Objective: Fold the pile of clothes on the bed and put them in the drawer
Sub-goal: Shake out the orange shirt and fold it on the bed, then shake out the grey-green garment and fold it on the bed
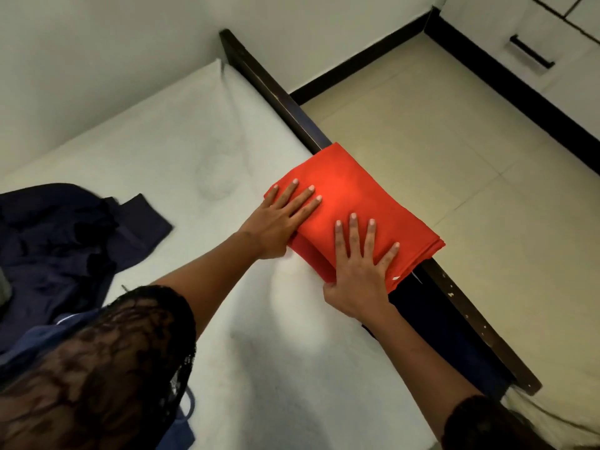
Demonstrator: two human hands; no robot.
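Observation:
A folded red cloth (354, 190) lies at the right edge of the white bed (181, 151), partly over the dark wooden frame (279, 99). My left hand (279, 219) rests flat on its near-left corner with fingers straight and spread. On the cloth's near edge my right hand (360, 264) presses flat, fingers splayed. A heap of dark navy clothes (65, 241) sits on the bed at the left. Under the red cloth, beside my right wrist, another dark folded garment (454, 339) lies along the bed edge.
A white drawer unit with a black handle (532, 53) stands at the upper right against the wall. Beige tiled floor (454, 141) runs between the bed frame and the unit. White walls close the bed's far side.

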